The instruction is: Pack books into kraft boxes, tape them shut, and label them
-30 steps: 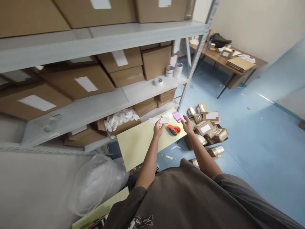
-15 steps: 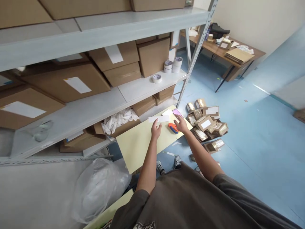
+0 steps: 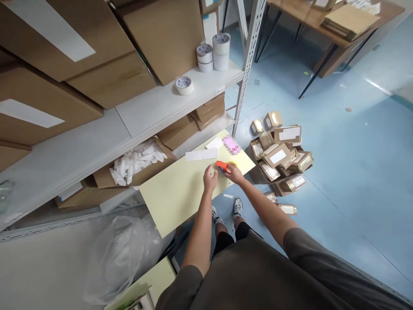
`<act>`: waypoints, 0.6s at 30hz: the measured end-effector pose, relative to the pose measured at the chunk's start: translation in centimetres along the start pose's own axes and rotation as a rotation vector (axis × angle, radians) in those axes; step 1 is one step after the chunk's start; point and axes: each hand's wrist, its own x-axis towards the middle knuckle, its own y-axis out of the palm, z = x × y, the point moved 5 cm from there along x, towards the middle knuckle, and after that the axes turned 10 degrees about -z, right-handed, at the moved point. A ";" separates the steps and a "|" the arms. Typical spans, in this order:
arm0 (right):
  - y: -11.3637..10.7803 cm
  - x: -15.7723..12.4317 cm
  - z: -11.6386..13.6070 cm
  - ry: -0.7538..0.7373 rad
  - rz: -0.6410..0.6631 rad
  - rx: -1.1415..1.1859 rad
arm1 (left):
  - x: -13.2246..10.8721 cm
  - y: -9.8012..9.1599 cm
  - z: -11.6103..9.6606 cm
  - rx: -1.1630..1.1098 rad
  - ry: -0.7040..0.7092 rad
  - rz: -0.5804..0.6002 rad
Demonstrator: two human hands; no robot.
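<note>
My right hand [image 3: 235, 174] is closed around an orange-and-blue hand tool [image 3: 222, 165], whose exact kind I cannot make out. It is held just over the pale yellow board [image 3: 174, 193], and something yellow and ring-like shows behind it. To the left, my left hand [image 3: 210, 178] hovers with fingers curved and thumb apart, holding nothing. Its fingertips are close to the tool's front end. Beyond my hands, a white paper strip [image 3: 201, 154] lies on the board. A smaller white paper [image 3: 214, 142] and a pixelated pink item [image 3: 231, 145] lie farther back.
A metal shelf [image 3: 155, 116] holds cardboard boxes [image 3: 167, 38] and several white tape rolls [image 3: 184, 85]. Crumpled white strips [image 3: 138, 159] fill an open box. Small cartons [image 3: 277, 155] are piled right of the board. A plastic bag [image 3: 122, 254] sits at lower left.
My right hand has taken hold of the orange-and-blue tool and drawn it nearer my left hand. The view has moved closer to the board and tilted down.
</note>
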 end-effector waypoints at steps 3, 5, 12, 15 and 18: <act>3.0 0.7 -1.7 0.084 0.115 -0.111 | -0.9 1.3 1.6 0.013 -0.055 -0.011; 4.1 1.3 -2.2 0.132 0.140 -0.159 | -1.5 1.8 2.3 0.018 -0.091 0.002; 2.5 2.7 -0.7 0.114 0.182 -0.112 | -1.8 -0.1 1.8 0.015 -0.125 -0.003; -0.3 2.7 1.6 0.086 0.157 -0.053 | -0.9 -2.3 -0.1 0.003 -0.111 -0.054; -3.9 2.9 5.5 0.006 0.077 -0.019 | 0.5 -4.9 -2.9 -0.033 -0.078 -0.090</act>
